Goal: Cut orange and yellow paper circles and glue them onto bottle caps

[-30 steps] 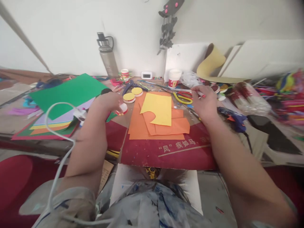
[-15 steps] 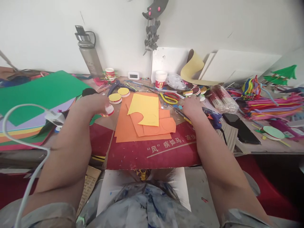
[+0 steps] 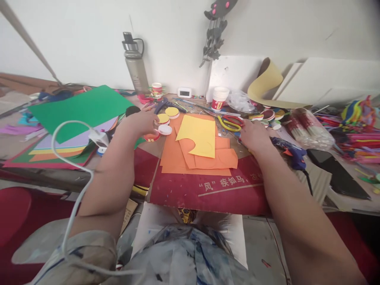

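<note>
My left hand [image 3: 139,123] reaches over the table with its fingers stretched toward a yellow-topped round disc [image 3: 162,118] and a white disc [image 3: 165,129]. A red-and-white cup base [image 3: 151,137] lies just under the hand. A second yellow-topped disc [image 3: 171,112] sits behind them. My right hand [image 3: 252,133] rests knuckles up beside yellow-handled scissors [image 3: 229,124], its fingers curled under and hiding whatever is in them. Between the hands a yellow paper sheet [image 3: 198,135] lies on orange sheets [image 3: 178,160], on a red cardboard mat [image 3: 208,192].
A green sheet [image 3: 83,107] tops a stack of coloured paper at left, with a white cable [image 3: 73,166] over it. A metal bottle [image 3: 135,67] and stacked paper cups [image 3: 219,97] stand by the wall. A blue glue gun [image 3: 290,151], a dark phone [image 3: 337,171] and pipe cleaners [image 3: 360,132] lie at right.
My left hand has let the red-and-white cup base down and stretched toward the discs; a white disc now lies beside it. The red-tipped pen seen in my right hand is out of sight. The view swung.
</note>
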A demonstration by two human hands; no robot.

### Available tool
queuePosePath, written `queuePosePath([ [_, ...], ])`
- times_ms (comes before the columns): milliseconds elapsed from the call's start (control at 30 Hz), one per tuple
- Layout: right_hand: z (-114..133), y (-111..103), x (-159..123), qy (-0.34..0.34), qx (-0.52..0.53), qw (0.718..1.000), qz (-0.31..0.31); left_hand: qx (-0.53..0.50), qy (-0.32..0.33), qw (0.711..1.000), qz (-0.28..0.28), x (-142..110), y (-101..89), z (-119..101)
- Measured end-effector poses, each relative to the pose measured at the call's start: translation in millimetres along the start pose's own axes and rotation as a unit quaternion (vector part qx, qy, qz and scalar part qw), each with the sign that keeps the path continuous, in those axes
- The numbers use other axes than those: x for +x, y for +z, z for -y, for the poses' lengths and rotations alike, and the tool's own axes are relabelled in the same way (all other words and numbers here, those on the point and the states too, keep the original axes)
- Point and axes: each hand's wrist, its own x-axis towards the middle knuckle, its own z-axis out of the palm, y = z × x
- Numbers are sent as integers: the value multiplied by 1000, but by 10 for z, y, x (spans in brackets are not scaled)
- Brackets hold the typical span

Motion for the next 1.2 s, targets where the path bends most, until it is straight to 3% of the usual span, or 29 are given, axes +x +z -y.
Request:
queuePosePath([
  [100,50,9,-38,-20,12,1000,-10,12,-47,999,23,-68,-46,-109],
  [233,113,-31,-80,-31,26,999,-19,-29,-72,996,-41,-60,-1,-200],
  [500,204,-110,-95,-37,46,998,29,-22,-25,997,-67,160,187,-247],
  [867,185,-69,-74,-53,81,995,32,11,26,998,-63,187,192,-254],
  [1033,184,-64,-61,-62,88,993,41,-22,72,997,-27,174,157,-235],
  [1200,174,-31,-40,-79,85,992,40,-23,58,998,-18,178,140,-282],
])
